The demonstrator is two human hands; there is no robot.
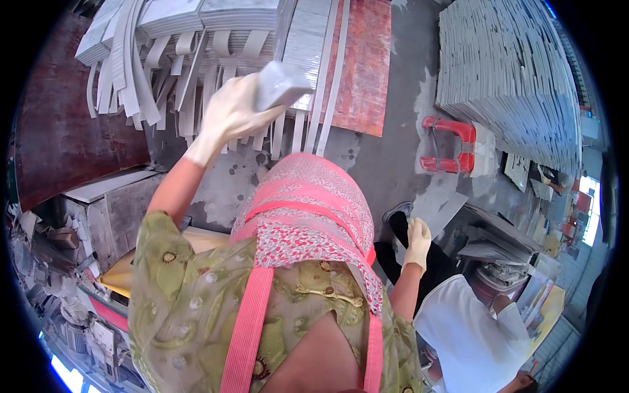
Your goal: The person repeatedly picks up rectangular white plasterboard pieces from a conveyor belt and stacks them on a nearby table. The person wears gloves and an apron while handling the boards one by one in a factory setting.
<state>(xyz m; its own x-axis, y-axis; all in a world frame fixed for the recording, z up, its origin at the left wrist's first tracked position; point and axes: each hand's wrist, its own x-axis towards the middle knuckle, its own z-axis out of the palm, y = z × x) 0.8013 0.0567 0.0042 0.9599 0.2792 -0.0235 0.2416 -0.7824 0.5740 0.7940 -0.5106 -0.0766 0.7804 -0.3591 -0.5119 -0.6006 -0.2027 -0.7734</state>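
Left hand [237, 108] — fingers [267, 117] half-hidden, pinching blurred grey block [280, 85]; right hand [417, 242] — cannot tell fingers' closure.

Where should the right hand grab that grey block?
Probably pinch the grey block by its exposed right end, bringing the right hand in from the right: the left hand covers its left side, and its flat faces should suit a pinch.

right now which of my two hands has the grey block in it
The left hand, the one beside the stacks with hanging pale strips: it grips the grey block. The right hand, near the white garment, shows no block.
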